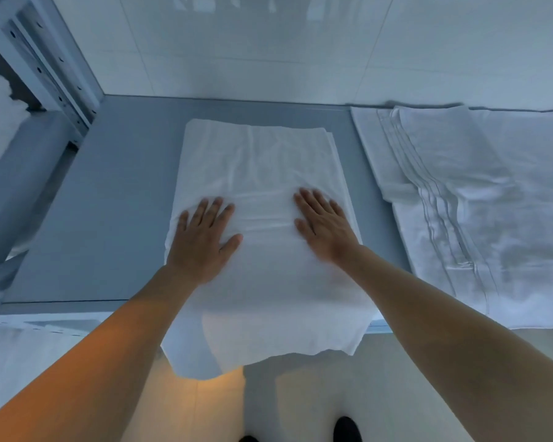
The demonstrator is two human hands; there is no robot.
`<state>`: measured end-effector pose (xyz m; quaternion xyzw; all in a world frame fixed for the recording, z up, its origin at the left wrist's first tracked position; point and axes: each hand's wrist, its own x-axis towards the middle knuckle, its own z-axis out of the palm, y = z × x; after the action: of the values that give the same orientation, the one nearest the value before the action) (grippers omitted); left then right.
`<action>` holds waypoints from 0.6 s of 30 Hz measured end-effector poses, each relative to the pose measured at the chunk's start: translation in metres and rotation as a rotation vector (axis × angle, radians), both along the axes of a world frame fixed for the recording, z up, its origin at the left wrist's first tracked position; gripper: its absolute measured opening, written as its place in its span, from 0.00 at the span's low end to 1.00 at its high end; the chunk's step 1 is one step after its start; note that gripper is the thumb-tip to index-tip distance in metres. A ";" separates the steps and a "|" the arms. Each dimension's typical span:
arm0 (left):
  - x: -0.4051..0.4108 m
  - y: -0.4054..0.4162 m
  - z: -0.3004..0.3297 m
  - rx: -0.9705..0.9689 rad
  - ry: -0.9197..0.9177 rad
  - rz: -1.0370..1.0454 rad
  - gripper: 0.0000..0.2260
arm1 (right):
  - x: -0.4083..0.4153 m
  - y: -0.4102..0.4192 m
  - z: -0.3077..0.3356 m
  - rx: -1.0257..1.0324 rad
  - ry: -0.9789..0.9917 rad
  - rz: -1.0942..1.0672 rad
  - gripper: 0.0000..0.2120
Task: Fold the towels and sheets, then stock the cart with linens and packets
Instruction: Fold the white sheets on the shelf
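On the grey shelf, both hands press flat, apart, on an unlabelled sheet.

No readable text in view

No letters, numbers, labels, brand marks or signs could be made out on any surface in the head view.
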<state>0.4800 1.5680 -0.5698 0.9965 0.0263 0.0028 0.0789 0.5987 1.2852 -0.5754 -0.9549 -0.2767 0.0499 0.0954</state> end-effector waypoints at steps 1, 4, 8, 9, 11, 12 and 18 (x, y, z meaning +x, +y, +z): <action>-0.009 -0.003 0.000 0.002 0.002 0.001 0.33 | -0.010 -0.003 0.001 0.003 0.005 0.001 0.29; -0.040 -0.012 -0.001 -0.004 0.009 0.000 0.32 | -0.042 -0.015 0.002 0.001 0.015 0.006 0.30; -0.079 -0.024 -0.003 -0.022 0.027 -0.005 0.32 | -0.077 -0.030 0.002 0.014 0.033 0.026 0.31; -0.087 -0.027 -0.004 -0.018 0.034 -0.005 0.32 | -0.084 -0.034 0.002 0.022 0.040 0.034 0.30; -0.099 -0.032 -0.004 0.005 0.043 -0.001 0.33 | -0.097 -0.040 0.002 0.025 0.041 0.052 0.30; -0.105 -0.034 -0.003 0.011 0.047 -0.004 0.33 | -0.104 -0.043 0.002 0.023 0.044 0.055 0.30; -0.137 -0.041 0.000 0.057 0.122 -0.065 0.33 | -0.137 -0.060 0.007 0.009 0.064 0.103 0.40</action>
<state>0.3432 1.5267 -0.5702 0.9970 -0.0012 -0.0597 0.0489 0.4620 1.2254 -0.5680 -0.9369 -0.3224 0.0839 0.1056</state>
